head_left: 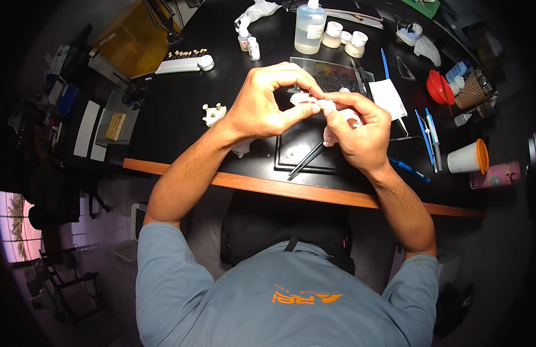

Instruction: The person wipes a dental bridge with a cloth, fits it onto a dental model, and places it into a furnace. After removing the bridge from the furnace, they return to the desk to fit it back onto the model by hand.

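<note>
My left hand (268, 101) pinches with thumb and forefinger at a small pinkish-white piece (303, 99) over the bench. Close against its fingertips, my right hand (360, 127) has its thumb and fingers closed round a crumpled pinkish-white tissue (330, 135). The two hands' fingertips meet, and a small pale bit shows between them; I cannot tell what it is. Below them, a pair of dark tweezers (307, 160) rests across the edge of a black tray (291, 147). A cream dental model (213, 115) stands left of my left wrist.
Behind my hands lies a glass slab (305, 65), with a clear bottle (310, 29) and several small jars (356, 44) beyond. Rightward are a white pad (387, 97), blue-handled tools (424, 139), a red bowl (439, 88) and a white cup (463, 159). Wooden edging (291, 191) runs along the bench front.
</note>
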The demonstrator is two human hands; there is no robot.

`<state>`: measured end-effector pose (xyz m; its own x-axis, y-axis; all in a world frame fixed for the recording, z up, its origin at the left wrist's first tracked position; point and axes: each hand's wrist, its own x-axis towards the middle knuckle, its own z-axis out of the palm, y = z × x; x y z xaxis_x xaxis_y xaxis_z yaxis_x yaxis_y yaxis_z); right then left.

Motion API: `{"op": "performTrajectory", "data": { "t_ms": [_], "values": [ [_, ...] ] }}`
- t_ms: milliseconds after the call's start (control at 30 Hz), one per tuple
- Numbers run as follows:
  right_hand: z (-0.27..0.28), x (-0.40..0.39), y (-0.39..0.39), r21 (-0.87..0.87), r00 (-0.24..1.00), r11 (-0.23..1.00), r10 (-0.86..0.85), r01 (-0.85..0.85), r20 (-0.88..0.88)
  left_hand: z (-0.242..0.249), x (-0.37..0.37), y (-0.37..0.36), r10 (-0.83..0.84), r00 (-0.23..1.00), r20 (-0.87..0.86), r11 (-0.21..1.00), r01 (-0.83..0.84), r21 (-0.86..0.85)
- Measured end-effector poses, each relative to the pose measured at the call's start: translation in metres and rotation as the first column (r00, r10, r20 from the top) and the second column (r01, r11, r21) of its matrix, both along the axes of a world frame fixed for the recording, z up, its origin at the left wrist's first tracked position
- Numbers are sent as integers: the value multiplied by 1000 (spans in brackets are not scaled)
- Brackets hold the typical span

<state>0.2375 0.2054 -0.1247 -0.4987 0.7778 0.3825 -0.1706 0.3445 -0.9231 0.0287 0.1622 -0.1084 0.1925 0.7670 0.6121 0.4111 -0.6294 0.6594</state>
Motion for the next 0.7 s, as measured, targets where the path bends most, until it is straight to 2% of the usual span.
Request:
{"op": "performTrajectory", "data": {
  "t_ms": [33, 167, 200, 400, 700],
  "values": [
    [3, 0, -1, -117, 999, 992, 40, -43, -28, 1, 0, 0, 7, 1000, -1, 1000, -7, -2],
    [7, 6, 9, -251, 991, 959, 137, -133, -2, 3, 1, -1, -5, 1000, -3, 1000, 5, -12],
    [8, 6, 10, -262, 990, 958, 134, -116, 52, 3, 1, -1, -8, 1000, -9, 1000, 8, -12],
    [6, 7, 14, -381, 984, 909, 180, -171, -11, -1, 1, 2, -18, 1000, -9, 999, 18, 36],
    [6, 6, 15, -412, 978, 890, 205, -197, -24, -1, 2, 0, 27, 999, -37, 998, -25, 56]
  ]
}}
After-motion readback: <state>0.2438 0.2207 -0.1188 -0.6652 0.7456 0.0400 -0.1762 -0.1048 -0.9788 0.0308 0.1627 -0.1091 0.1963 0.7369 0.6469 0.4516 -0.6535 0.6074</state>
